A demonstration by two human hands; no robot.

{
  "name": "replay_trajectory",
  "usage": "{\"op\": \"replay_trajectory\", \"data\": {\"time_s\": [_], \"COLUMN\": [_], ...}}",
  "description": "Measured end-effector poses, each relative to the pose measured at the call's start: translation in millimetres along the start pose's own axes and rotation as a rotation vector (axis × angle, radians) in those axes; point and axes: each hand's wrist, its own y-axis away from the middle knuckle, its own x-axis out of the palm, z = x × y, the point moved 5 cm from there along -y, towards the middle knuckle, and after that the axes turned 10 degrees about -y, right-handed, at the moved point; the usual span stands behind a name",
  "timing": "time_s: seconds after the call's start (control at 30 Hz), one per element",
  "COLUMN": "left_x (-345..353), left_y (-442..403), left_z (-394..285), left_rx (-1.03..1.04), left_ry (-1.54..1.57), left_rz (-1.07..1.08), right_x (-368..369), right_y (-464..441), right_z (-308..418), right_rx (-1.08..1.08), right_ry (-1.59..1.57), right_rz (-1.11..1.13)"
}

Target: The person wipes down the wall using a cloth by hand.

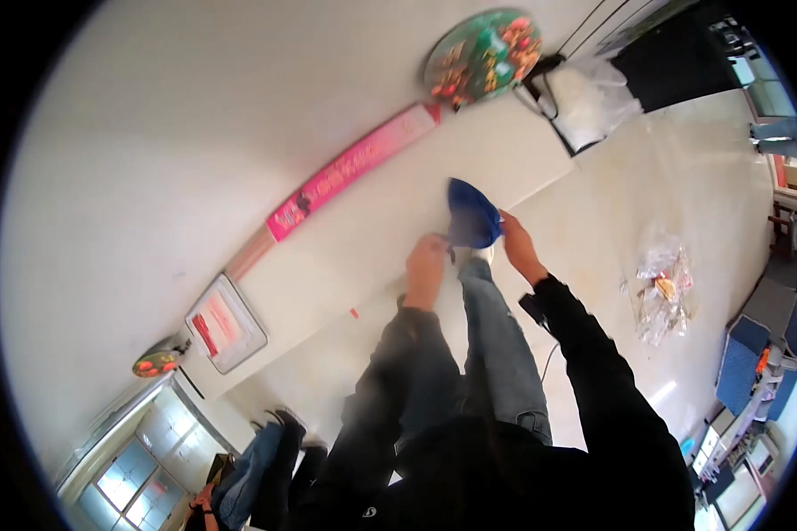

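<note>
A dark blue piece of cloth (473, 215), shaped like a pouch or a cap, is held up between my two hands, near a pale shoe (484, 254). My left hand (426, 266) is closed at its lower left edge, where a small dark strip hangs down. On the opposite side, my right hand (520, 246) pinches the right edge. Motion blur softens both hands, and what exactly the blue cloth is cannot be made out.
A long white ledge (345, 239) carries a pink box (354, 173), a framed sheet (226, 323) and a round green decorated plate (484, 57). Clear plastic packaging (664, 288) lies on the floor at right. Another person's legs (252, 469) are at lower left.
</note>
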Motion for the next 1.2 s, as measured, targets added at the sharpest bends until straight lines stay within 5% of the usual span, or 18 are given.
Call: {"op": "replay_trajectory", "data": {"time_s": [0.07,0.2,0.4,0.47,0.6,0.67,0.8,0.93,1.03,1.2], "left_x": [-1,-25,-114,-160,-255,-313,-424,-518,-564,-601], "left_y": [-8,-21,-35,-33,-47,-48,-47,-45,-43,-43], "left_z": [-45,-120,-172,-187,-192,-218,-242,-266,-288,-329], "left_rx": [-0.03,0.099,0.151,0.15,0.199,0.322,0.436,0.576,0.672,0.879], "left_ry": [0.05,0.271,0.391,0.357,0.334,0.378,0.379,0.312,0.279,0.131], "left_rz": [-0.017,-0.179,-0.434,-0.562,-0.803,-0.921,-1.102,-1.117,-1.062,-0.996], "right_x": [-51,-175,-249,-254,-248,-243,-217,-195,-175,-151], "right_y": [-4,9,26,33,60,82,102,119,123,128], "right_z": [-15,111,298,394,523,571,638,668,686,704], "right_rx": [0.112,0.01,-0.238,-0.982,-1.456,-1.797,-2.572,-2.714,-2.698,-2.675], "right_ry": [-0.45,-0.36,-0.371,-0.042,0.205,0.296,0.109,0.2,0.124,0.169], "right_rz": [-0.112,-0.311,-0.246,-0.123,0.049,-0.091,-0.01,0.259,0.008,-0.059]}}
